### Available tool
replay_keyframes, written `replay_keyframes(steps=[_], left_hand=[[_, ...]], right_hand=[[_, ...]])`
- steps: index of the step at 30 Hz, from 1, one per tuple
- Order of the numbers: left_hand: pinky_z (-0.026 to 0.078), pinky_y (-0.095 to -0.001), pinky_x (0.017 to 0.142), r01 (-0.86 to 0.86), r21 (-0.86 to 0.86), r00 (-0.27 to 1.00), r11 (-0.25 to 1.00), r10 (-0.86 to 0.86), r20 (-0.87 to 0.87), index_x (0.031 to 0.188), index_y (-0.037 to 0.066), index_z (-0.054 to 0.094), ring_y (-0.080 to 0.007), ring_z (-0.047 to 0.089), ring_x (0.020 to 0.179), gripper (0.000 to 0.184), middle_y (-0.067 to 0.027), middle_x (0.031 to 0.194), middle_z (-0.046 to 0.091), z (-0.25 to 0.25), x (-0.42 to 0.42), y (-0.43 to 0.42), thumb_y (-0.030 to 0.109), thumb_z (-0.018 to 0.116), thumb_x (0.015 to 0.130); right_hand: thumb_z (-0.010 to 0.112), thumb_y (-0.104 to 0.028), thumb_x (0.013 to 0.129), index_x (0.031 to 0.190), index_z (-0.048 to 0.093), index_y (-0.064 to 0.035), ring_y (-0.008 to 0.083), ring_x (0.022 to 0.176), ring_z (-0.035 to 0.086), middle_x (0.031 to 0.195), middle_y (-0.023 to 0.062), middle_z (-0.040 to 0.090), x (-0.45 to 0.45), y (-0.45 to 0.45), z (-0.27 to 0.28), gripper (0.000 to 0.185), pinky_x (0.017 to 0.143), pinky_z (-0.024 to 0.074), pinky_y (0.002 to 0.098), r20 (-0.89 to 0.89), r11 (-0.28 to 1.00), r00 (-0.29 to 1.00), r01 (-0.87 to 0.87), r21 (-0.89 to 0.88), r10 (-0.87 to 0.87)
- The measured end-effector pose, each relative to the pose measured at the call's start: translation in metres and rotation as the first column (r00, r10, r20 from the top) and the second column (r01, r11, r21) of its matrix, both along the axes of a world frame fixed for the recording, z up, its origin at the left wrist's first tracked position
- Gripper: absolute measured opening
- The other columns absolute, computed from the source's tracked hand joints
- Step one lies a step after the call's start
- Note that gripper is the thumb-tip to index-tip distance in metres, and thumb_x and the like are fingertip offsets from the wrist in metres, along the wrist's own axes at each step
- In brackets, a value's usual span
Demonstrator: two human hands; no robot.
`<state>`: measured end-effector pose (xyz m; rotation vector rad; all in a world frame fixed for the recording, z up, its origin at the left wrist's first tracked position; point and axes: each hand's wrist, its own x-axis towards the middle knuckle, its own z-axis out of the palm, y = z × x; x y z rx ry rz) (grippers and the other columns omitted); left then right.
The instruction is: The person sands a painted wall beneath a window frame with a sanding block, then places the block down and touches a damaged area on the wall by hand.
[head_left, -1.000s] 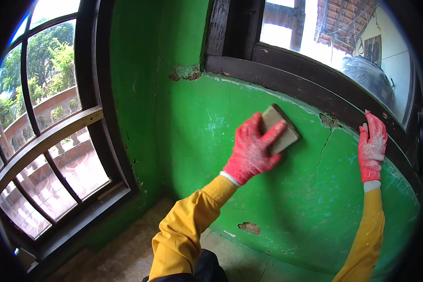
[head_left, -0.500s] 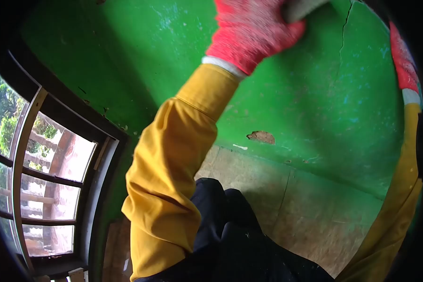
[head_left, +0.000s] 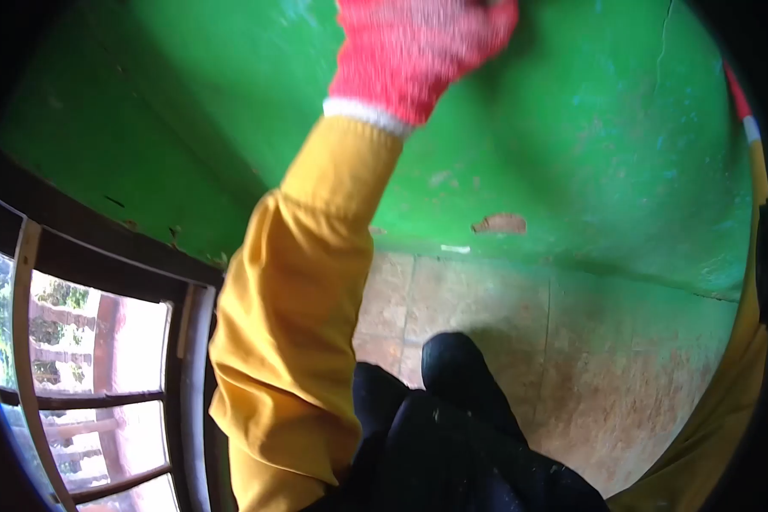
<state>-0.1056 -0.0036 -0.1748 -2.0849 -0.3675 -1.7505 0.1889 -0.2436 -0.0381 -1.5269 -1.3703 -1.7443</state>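
Observation:
My left hand (head_left: 418, 55), in a red knit glove with a white cuff, is raised against the green wall (head_left: 572, 154) at the top of the view. Its fingers run past the upper edge, and the thumb curls at the right. A flat grey piece showed in this hand a moment ago; it now lies beyond the frame. At the far right rim, only a sliver of my right hand (head_left: 736, 92) is visible, also red-gloved and near the wall. Its fingers are cut off.
A dark-framed window (head_left: 98, 341) stands at the left. The wall has a chipped patch (head_left: 501, 224) low down and a crack (head_left: 662, 47) at upper right. Below is a worn tiled floor (head_left: 486, 290), with my dark-clothed legs (head_left: 452, 427) over it.
My left hand has shifted left and up in the view, taking the grey piece out of sight. My right hand has slipped further past the right rim. The camera has turned slightly.

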Motion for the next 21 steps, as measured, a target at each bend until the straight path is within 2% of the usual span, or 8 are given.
replay_keyframes(steps=[2,3,6,8,12,14,16,21], left_hand=[[0.042,-0.0557,0.097,0.016,-0.063,0.994,0.998,-0.023,-0.111,0.146,0.027,0.049,-0.0434,0.047,0.120,0.082,-0.0263,0.136,0.042,0.004,-0.020,0.007,0.032,0.076,0.069],[0.050,-0.0506,0.081,0.092,0.002,0.995,0.996,-0.092,-0.044,0.134,0.024,0.058,-0.0432,0.055,0.103,0.078,-0.0248,0.115,0.050,0.016,-0.028,0.023,0.034,0.080,0.059],[0.046,-0.0468,0.101,-0.049,-0.130,0.988,0.990,0.067,0.136,0.145,0.014,0.048,-0.0427,0.051,0.120,0.092,-0.0271,0.139,0.039,0.025,-0.063,0.061,0.036,0.086,0.064],[0.041,-0.0433,0.107,0.005,-0.570,0.914,0.821,0.227,0.336,0.153,0.017,0.038,-0.0429,0.046,0.125,0.096,-0.0267,0.145,0.031,0.053,-0.087,0.081,0.035,0.085,0.071],[0.045,-0.0465,0.100,-0.174,-0.340,0.943,0.924,0.256,0.214,0.149,0.015,0.043,-0.0447,0.049,0.120,0.093,-0.0300,0.138,0.037,0.034,-0.075,0.064,0.035,0.086,0.068],[0.047,-0.0487,0.094,0.095,-0.386,0.995,0.917,-0.084,0.046,0.139,0.013,0.051,-0.0444,0.051,0.117,0.088,-0.0309,0.132,0.042,0.003,-0.057,0.030,0.034,0.089,0.062],[0.048,-0.0501,0.091,0.145,-0.209,0.982,0.967,-0.167,-0.092,0.131,0.013,0.056,-0.0443,0.052,0.116,0.084,-0.0310,0.129,0.045,-0.053,-0.029,0.014,0.034,0.091,0.057],[0.045,-0.0548,0.094,0.054,-0.292,0.983,0.955,0.000,0.184,0.137,0.014,0.052,-0.0493,0.050,0.116,0.088,-0.0327,0.133,0.041,-0.041,-0.008,-0.010,0.034,0.090,0.060]], right_hand=[[0.048,-0.023,0.103,0.135,0.057,-0.0101,0.0275,0.118,0.059,0.131,0.0129,0.060,0.053,-0.003,0.012,0.035,0.103,0.0453,0.0341,-0.139,0.995,0.985,0.098,-0.025,-0.101],[0.042,-0.028,0.107,0.142,0.053,-0.0114,0.0253,0.128,0.056,0.141,0.0085,0.058,0.059,0.001,0.022,0.041,0.107,0.0432,0.0311,-0.162,0.997,0.985,0.042,-0.058,-0.051],[0.051,-0.007,0.098,0.133,0.062,-0.0151,0.0271,0.119,0.061,0.132,0.0099,0.063,0.059,-0.002,0.015,0.038,0.102,0.0488,0.0348,-0.097,0.997,0.995,0.046,0.069,-0.039],[0.050,0.004,0.093,0.132,0.062,-0.0097,0.0281,0.120,0.060,0.129,0.0135,0.062,0.050,0.000,0.010,0.043,0.098,0.0519,0.0350,-0.166,0.992,0.980,-0.094,0.080,0.106],[0.051,0.008,0.090,0.129,0.062,-0.0051,0.0287,0.119,0.060,0.128,0.0137,0.062,0.035,-0.002,0.007,0.043,0.098,0.0516,0.0340,-0.164,0.998,0.985,-0.046,0.053,0.054],[0.053,0.008,0.089,0.128,0.062,-0.0050,0.0291,0.119,0.060,0.128,0.0136,0.063,0.030,0.000,0.006,0.043,0.100,0.0499,0.0351,-0.261,0.990,0.957,-0.110,0.086,0.129],[0.055,0.009,0.089,0.128,0.062,-0.0051,0.0307,0.119,0.060,0.128,0.0133,0.062,0.033,-0.004,0.006,0.043,0.102,0.0480,0.0369,-0.146,0.997,0.987,-0.055,0.062,0.063],[0.058,0.007,0.089,0.129,0.062,-0.0049,0.0313,0.119,0.059,0.128,0.0128,0.063,0.030,-0.003,0.006,0.042,0.103,0.0462,0.0373,-0.178,0.990,0.974,-0.132,0.057,0.140]])
